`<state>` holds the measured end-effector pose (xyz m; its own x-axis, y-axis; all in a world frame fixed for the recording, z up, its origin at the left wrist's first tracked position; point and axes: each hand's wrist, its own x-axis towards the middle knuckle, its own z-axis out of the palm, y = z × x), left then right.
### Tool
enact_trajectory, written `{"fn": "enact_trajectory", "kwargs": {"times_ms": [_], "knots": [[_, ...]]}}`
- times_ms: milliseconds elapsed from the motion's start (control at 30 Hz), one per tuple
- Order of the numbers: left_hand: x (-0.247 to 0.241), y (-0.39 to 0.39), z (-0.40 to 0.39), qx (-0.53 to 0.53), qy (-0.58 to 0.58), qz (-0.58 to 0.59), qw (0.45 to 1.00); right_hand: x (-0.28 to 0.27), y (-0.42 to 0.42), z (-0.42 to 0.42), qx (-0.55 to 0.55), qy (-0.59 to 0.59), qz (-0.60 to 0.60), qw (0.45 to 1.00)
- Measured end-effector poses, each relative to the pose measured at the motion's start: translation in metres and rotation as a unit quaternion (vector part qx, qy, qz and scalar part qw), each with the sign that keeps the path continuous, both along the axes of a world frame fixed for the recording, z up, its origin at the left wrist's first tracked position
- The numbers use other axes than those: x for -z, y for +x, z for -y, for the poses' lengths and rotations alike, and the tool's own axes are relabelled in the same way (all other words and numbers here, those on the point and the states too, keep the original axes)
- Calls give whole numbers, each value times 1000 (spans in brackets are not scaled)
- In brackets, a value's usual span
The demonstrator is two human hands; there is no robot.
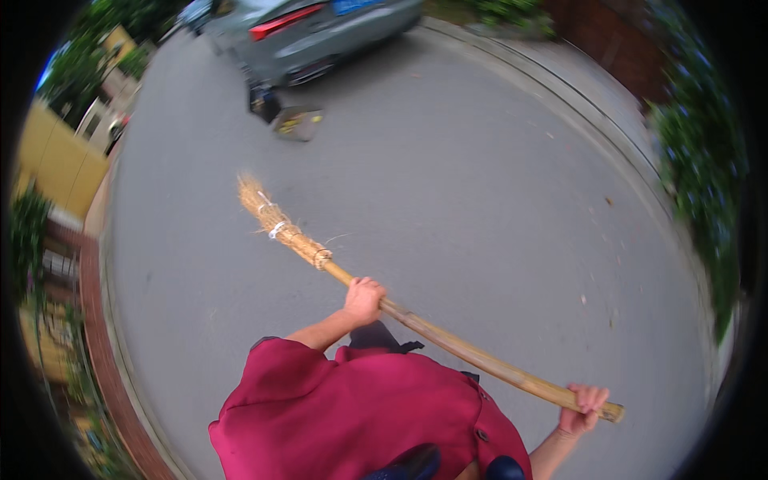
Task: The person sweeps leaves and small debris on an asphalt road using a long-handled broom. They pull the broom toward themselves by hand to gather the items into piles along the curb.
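A straw broom with a long bamboo handle [474, 354] lies slantwise across the front of my body. My left hand [364, 302] grips the handle just below where the bristles are bound on. Near the butt end of the handle, my right hand [583, 408] is closed around the bamboo. The broom's bristle head [282, 227] points to the upper left, tied with pale bands, and hangs over the grey road [480, 198]. Whether the bristles touch the ground I cannot tell.
A grey car [336, 42] stands ahead. By its rear corner sits a dustpan [298, 123] with yellowish bits in it, next to a dark object [263, 103] too blurred to name. A kerb [606, 129] and flowering shrubs [690, 156] edge the right; a brick strip [99, 336] runs left.
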<state>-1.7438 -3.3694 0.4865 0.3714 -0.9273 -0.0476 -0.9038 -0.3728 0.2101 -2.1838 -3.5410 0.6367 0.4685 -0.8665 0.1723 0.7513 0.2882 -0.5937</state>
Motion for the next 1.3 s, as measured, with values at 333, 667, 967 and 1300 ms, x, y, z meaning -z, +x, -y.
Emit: {"fn": "enact_trajectory", "kwargs": {"times_ms": [333,667,967,1300], "knots": [[99,308,-220,-397,40,8,917,47,450,-47,-311,-29,-58,948],[127,283,-5,-141,-97,-33,985,-22,348,-17,7,-34,-198,980],[5,88,319,276,-189,-242,911,-169,259,-80,410,-279,-295,817],[-90,89,470,470,-147,-120,862,-130,196,55,416,-285,46,863]]}}
